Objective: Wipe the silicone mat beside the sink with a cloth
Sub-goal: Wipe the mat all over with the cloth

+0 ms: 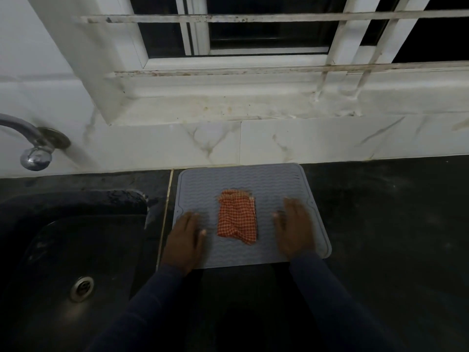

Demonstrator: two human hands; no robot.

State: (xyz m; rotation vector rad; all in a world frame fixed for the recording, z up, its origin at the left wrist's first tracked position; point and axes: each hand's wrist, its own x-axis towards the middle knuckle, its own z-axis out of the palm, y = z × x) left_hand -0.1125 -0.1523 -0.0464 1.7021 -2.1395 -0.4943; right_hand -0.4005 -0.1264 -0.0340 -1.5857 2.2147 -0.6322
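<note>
Slippage seemed likeliest: wiped hard, the grey ribbed silicone mat could skid toward the black sink at nine o'clock. Folded orange checked cloth lay mid-mat; left hand and right hand rested flat, fingers straight, either side, gripping nothing.

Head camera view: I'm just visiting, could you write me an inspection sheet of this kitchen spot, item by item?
Surface: dark counter, dimly lit.
Job's things: grey silicone mat right of the sink; folded orange checked cloth lying at its middle.
Clutter: nothing seen.
Hands: left hand and right hand open on the mat, either side of the cloth, not touching it.
Cables: nothing seen.
Surroundings: tap, marbled tiles, barred window.
</note>
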